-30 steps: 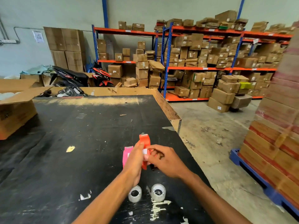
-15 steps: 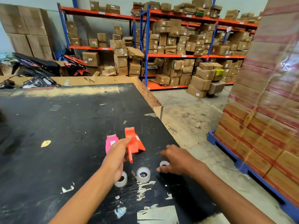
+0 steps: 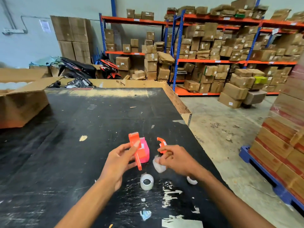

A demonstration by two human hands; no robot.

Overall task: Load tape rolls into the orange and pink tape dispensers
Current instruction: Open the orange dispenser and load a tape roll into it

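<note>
My left hand [image 3: 120,160] holds the orange tape dispenser body [image 3: 135,145] upright above the black table [image 3: 65,145]. The pink tape dispenser [image 3: 145,153] shows just behind it; I cannot tell if it rests on the table. My right hand [image 3: 176,159] grips a clear tape roll [image 3: 158,165] together with a curved orange dispenser piece [image 3: 161,144]. Another clear tape roll [image 3: 146,181] lies on the table below my hands. A third roll [image 3: 191,180] peeks out under my right wrist.
An open cardboard box [image 3: 21,104] sits on the table's left side. The table's right edge [image 3: 185,111] drops to a concrete floor. A stacked pallet of boxes [image 3: 283,145] stands at right. Shelving racks [image 3: 213,60] and motorbikes [image 3: 88,69] line the back.
The right hand went to the table for a tape roll and now holds it raised, along with an orange piece that is apart from the dispenser body. The left hand kept the orange dispenser.
</note>
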